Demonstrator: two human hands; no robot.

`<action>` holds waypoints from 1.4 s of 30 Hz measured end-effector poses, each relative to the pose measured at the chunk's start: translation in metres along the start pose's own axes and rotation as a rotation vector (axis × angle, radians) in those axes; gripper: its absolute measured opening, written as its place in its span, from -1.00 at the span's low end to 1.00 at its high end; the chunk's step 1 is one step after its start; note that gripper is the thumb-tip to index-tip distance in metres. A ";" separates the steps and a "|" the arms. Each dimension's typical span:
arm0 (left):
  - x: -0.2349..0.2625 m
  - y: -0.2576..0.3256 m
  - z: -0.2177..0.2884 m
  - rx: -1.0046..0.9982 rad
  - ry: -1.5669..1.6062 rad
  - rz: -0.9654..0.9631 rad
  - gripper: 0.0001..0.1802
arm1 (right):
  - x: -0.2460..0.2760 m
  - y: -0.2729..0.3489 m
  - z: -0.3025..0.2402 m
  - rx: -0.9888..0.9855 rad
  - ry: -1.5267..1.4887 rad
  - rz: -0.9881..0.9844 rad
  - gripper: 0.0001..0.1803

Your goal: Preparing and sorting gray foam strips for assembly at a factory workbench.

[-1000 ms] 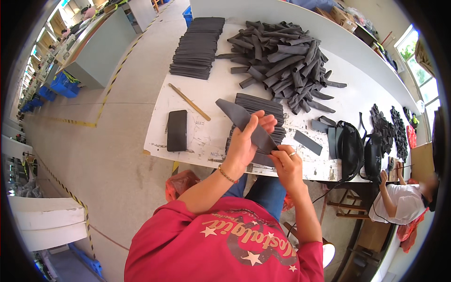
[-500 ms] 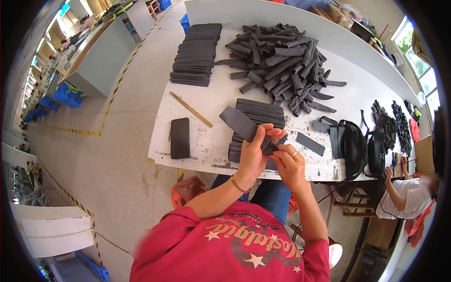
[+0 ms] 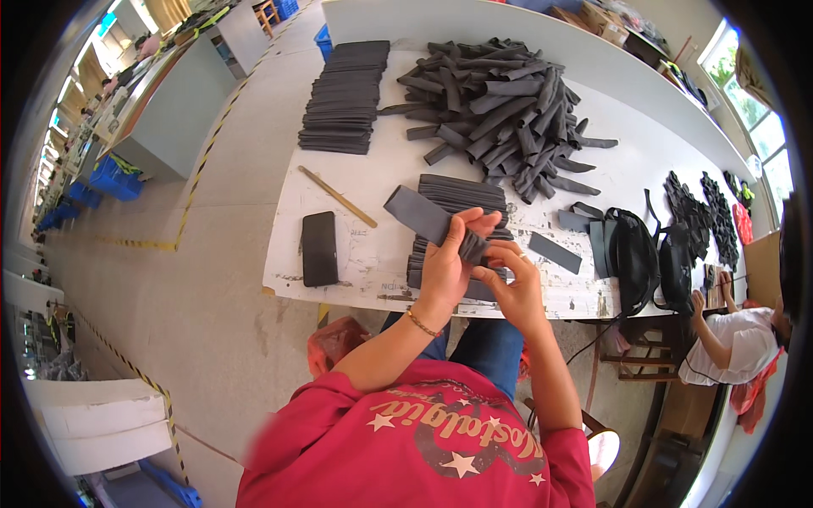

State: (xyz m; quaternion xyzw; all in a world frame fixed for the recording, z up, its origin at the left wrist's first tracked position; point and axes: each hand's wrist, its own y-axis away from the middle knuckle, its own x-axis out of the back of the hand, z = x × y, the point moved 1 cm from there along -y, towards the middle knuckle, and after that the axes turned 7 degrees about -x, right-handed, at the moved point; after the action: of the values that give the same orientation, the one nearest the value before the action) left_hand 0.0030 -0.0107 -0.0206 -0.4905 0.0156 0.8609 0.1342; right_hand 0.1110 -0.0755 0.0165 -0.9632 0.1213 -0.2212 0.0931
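Note:
A dark grey fabric tube (image 3: 417, 213), flattened at its far-left end, slants up from my hands. My left hand (image 3: 449, 264) grips it between thumb and fingers. At its near-right end my right hand (image 3: 518, 289) is closed on the fabric, thumb and fingers pinching; there the fabric looks bunched or folded, and my fingers partly cover it. Under and behind my hands lies a neat stack of similar grey pieces (image 3: 464, 191), partly hidden. To the right of my hands a single flat grey strip (image 3: 555, 253) rests on the white table (image 3: 364, 254).
A loose heap of grey tubes (image 3: 500, 110) lies at the back, with another neat stack (image 3: 345, 97) to its left. On the left are a wooden stick (image 3: 337, 196) and a black phone (image 3: 319, 248). Black bags (image 3: 633, 262) and a seated person (image 3: 730, 345) are at right.
My right fingers have shifted and curled further around the tube's near end. My left hand keeps its grip. The whole view has moved slightly.

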 end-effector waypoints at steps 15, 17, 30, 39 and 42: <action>-0.008 -0.006 0.029 -0.031 0.054 -0.102 -0.59 | -0.008 0.002 -0.005 -0.342 -0.308 0.214 -0.87; 0.002 -0.013 0.038 -0.021 0.063 -0.018 -0.61 | -0.006 0.008 0.013 -0.147 -0.294 0.294 -0.92; 0.095 0.063 0.063 0.074 -0.603 0.229 -0.79 | 0.001 0.069 0.043 -0.333 0.063 -0.130 -0.83; 0.096 0.076 0.052 -0.073 -0.982 0.162 -0.83 | 0.014 0.063 0.051 -0.367 0.087 -0.072 -0.86; 0.085 0.061 0.047 -0.323 -1.228 0.094 -0.88 | 0.011 0.046 0.054 -0.328 0.154 -0.009 -0.83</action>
State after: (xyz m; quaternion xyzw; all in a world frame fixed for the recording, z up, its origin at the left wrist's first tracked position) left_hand -0.0927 -0.0434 -0.0747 0.0797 -0.1727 0.9817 0.0050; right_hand 0.1362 -0.1158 -0.0370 -0.9463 0.1580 -0.2718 -0.0760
